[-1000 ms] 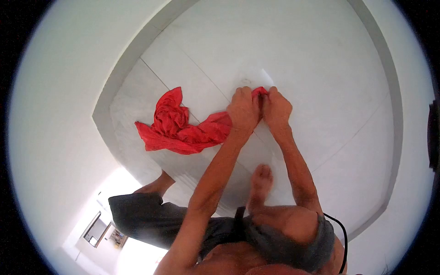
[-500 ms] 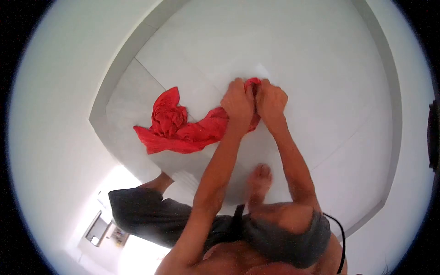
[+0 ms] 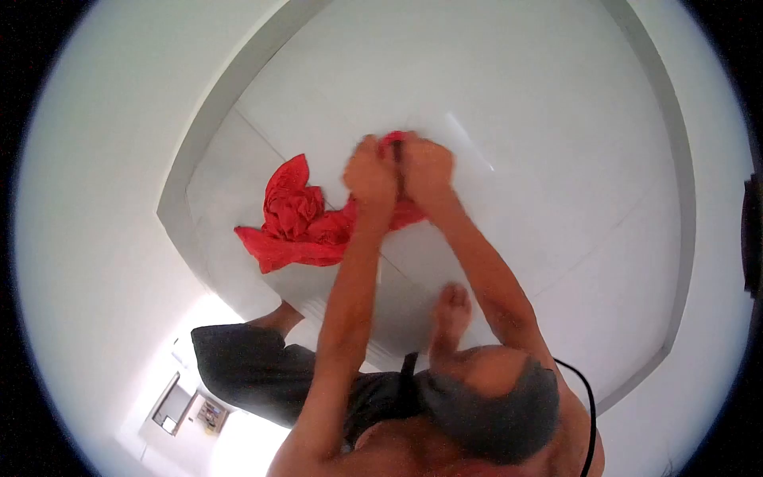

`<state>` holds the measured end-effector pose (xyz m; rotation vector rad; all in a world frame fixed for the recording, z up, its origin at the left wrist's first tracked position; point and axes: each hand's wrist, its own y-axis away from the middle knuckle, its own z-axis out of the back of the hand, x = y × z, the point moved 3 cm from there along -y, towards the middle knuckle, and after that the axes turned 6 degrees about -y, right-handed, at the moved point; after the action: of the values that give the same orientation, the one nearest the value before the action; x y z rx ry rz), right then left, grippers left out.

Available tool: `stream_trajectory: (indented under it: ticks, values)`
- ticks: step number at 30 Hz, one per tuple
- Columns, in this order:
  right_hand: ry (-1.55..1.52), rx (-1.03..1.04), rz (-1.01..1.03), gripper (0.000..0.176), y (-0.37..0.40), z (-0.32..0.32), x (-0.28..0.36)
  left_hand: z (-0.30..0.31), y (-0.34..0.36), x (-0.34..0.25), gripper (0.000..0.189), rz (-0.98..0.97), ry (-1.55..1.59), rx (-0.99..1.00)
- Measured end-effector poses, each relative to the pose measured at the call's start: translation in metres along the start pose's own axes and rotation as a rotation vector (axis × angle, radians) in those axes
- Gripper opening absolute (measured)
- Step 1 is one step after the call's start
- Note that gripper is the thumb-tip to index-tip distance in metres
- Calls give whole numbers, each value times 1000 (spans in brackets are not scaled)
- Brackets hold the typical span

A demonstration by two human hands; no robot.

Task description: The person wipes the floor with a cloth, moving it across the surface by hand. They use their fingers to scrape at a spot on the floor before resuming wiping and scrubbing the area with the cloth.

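A red cloth (image 3: 306, 219) lies crumpled on the pale floor, its left part bunched up in loose folds. The near end of it runs to the right under my wrists. My left hand (image 3: 371, 176) is closed around a gathered part of the cloth. Close beside it, my right hand (image 3: 427, 167) grips the same part, fingers curled in. A bit of red shows between and above the two fists, with a dark gap in the fold there. Most of my fingertips are hidden behind the backs of my hands.
Light tiles (image 3: 556, 159) cover the floor, with a grey skirting (image 3: 679, 199) curving along the white walls. My bare foot (image 3: 453, 306) rests below my hands. A black cable (image 3: 588, 389) hangs at my right side. A bright opening lies at the lower left.
Both hands have shifted left together, keeping their grip on the cloth. The stretch of cloth between the fists and the bunched part has shortened.
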<state>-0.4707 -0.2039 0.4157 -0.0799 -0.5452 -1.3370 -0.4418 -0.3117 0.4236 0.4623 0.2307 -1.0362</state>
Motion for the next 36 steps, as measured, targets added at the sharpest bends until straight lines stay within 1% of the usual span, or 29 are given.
stream_trajectory:
  ticks: [1, 4, 5, 6, 7, 8, 9, 10, 11, 12, 13, 16, 17, 18, 19, 20, 23, 24, 25, 26, 27, 28, 29, 31, 32, 33, 34, 36]
  values:
    - [42, -8, 76, 22, -2, -4, 5, 9, 1, 1, 30, 85, -26, 61]
    - [-83, -102, 56, 21, 20, 28, -34, -20, 25, -24, 34, -160, 112, -110]
    - [-88, -58, -45, 21, 31, 42, -49, -33, 36, -41, 36, -214, 122, -93]
    - [-97, -12, -149, 21, 38, 48, -63, -50, 43, -56, 23, -257, 52, -166]
    - [-164, -74, -153, 21, 34, 29, -76, -50, 37, -53, 26, -217, 14, -94]
    - [-238, -129, -169, 21, 32, -6, -90, -47, 33, -50, 30, -180, -31, -8]
    - [-137, -93, -149, 19, 29, 3, -67, -46, 30, -46, 35, -147, -79, 81]
    - [-37, -59, -125, 18, 26, 12, -44, -50, 20, -19, 33, -173, 11, -55]
    - [3, -66, -69, 16, 12, -2, -22, -30, 9, -8, 35, -93, -40, -58]
    - [45, -75, -12, 13, -7, -16, -7, -14, -7, 2, 36, -75, -70, -66]
    - [88, -76, 45, 12, -13, -18, -1, -7, -14, 8, 38, -50, -100, -70]
    - [1, -32, 56, 13, 4, 6, -17, -16, 4, -5, 39, -208, -4, -64]
    - [37, 8, -37, 14, 15, 17, -28, -29, 18, -19, 39, -92, -3, 92]
    - [74, 60, -134, 15, 33, 25, -46, -42, 39, -30, 40, -309, 182, -17]
    - [32, -20, -163, 16, 47, 19, -75, -73, 48, -44, 10, -316, -77, -61]
    - [-12, -101, -187, 17, 60, 13, -105, -98, 58, -55, 7, -376, -117, -122]
    - [66, -67, -245, 17, 57, 8, -95, -70, 41, -61, 19, -273, -195, 257]
    - [-5, -111, -215, 16, 47, 5, -75, -74, 26, -45, 21, -271, -242, 201]
    - [21, -135, -141, 13, 31, -9, -58, -68, 13, -22, 24, -271, -94, 27]
    - [49, -162, -65, 10, 14, -20, -41, -58, -9, -11, 27, -171, -200, 109]
    - [54, -78, -36, 11, -4, -22, -15, -42, -18, 8, 27, -200, -73, -48]
    - [56, -3, -4, 14, -16, -22, 1, -18, -25, 14, 27, -111, -64, -10]
    - [31, -24, 40, 11, -16, -15, 4, -13, -29, 26, 26, -145, -99, -94]
    - [-5, -25, 103, 10, -1, -26, 7, -22, -7, 29, 26, -103, -147, -45]
    - [36, -93, 86, 11, 13, -29, -12, -28, 10, 24, 27, -159, -83, -62]
    - [6, -79, 17, 11, 31, -16, -30, -40, 29, 11, 28, -207, -9, -75]
    - [-26, -68, -54, 12, 45, -5, -48, -72, 43, -4, 23, -313, -28, -136]
    - [-16, -96, -100, 12, 57, 6, -78, -91, 44, -21, 23, -376, -27, -145]
